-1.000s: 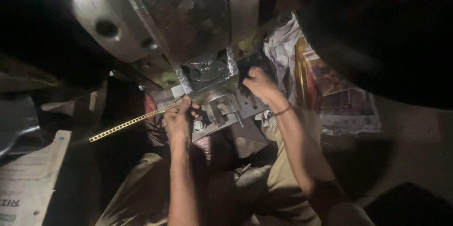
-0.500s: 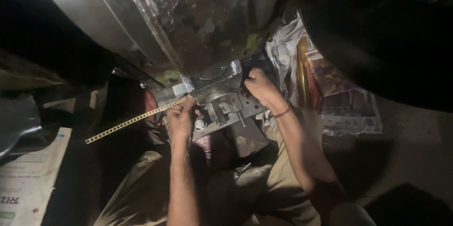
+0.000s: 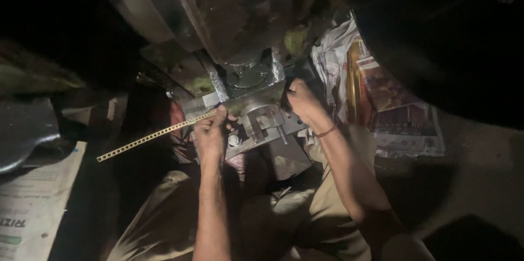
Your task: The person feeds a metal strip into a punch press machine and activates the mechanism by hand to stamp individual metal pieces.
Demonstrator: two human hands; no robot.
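The left hand (image 3: pixel 210 134) pinches a perforated brass strip (image 3: pixel 155 136) at the press die (image 3: pixel 261 119); the right hand (image 3: pixel 302 102) rests beside it.

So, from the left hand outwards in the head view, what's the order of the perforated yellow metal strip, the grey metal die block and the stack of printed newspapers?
1. Perforated yellow metal strip, pinched in the left hand.
2. Grey metal die block, just right.
3. Stack of printed newspapers, far right.

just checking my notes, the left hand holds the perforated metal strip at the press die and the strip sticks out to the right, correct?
Not quite. The head view shows the left hand holding the perforated metal strip at the press die, but the strip sticks out to the left, not the right.
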